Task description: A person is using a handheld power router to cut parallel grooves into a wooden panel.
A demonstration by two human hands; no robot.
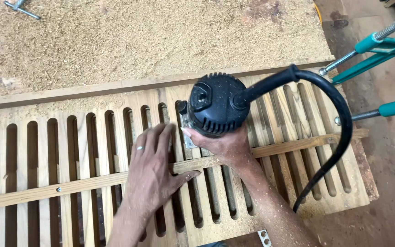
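Note:
My right hand [225, 145] grips a black hand-held router [216, 104], seen from above, standing on a wooden panel [37, 151] cut with many long parallel slots. A thick black cord [339, 119] loops from the router's top to the right and down. My left hand [151, 167], with a ring on one finger, lies flat with fingers spread on the panel and on a thin wooden guide strip [69, 185] screwed across the slots, just left of the router. Its thumb points toward my right wrist.
Thick sawdust [152, 36] covers the bench behind the panel. A wooden batten [92, 89] runs along the panel's far edge. Two teal-handled clamps [380, 48] hold the panel at the right edge. A metal tool [19, 8] lies at the top left.

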